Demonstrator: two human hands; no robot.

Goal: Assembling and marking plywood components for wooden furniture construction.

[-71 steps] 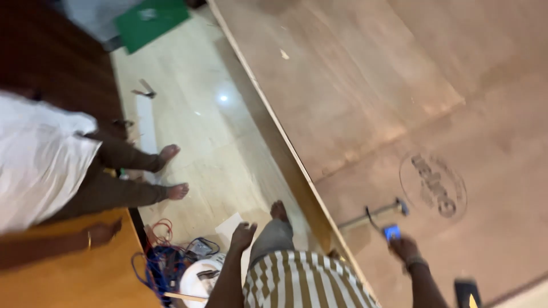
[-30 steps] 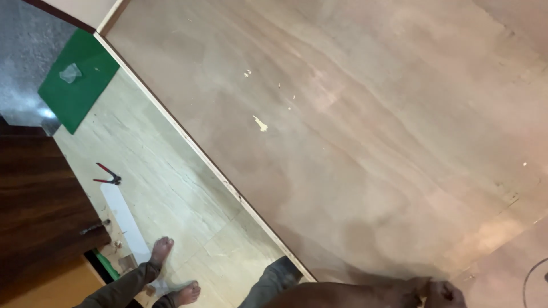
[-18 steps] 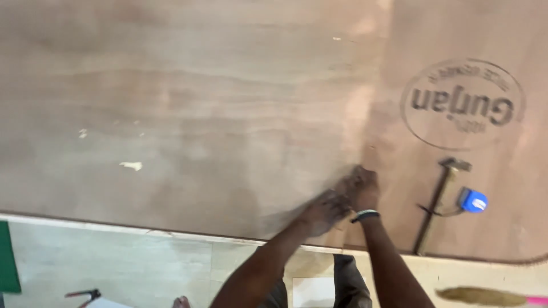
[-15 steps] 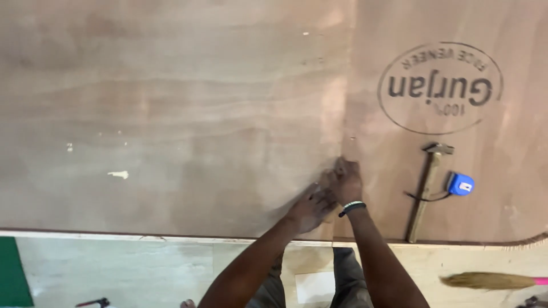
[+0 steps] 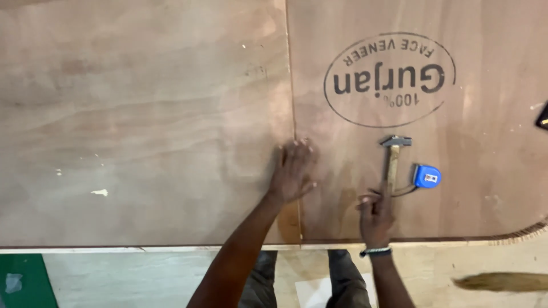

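1. Trouser legs (image 5: 342, 274) of the person show at the near edge, over pale floor
2. Right hand (image 5: 375, 212), bead bracelet (image 5: 375, 251) at the wrist, lies on the plywood sheet (image 5: 474, 171), loosely curled, fingertips at the hammer handle's near end
3. Left hand (image 5: 294, 171) presses flat, fingers spread wide, across the seam (image 5: 290, 85) between sheets
4. Hammer (image 5: 393, 159) lies beyond, blue tape measure (image 5: 427, 176) just beside it

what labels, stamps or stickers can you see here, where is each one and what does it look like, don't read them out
Oval stamp: dark ink outline around lettering, upside down to the camera, on the right plywood sheet, above the hammer.
Small label: pale sticker with a red patch, on the blue tape measure, right of the hammer handle.
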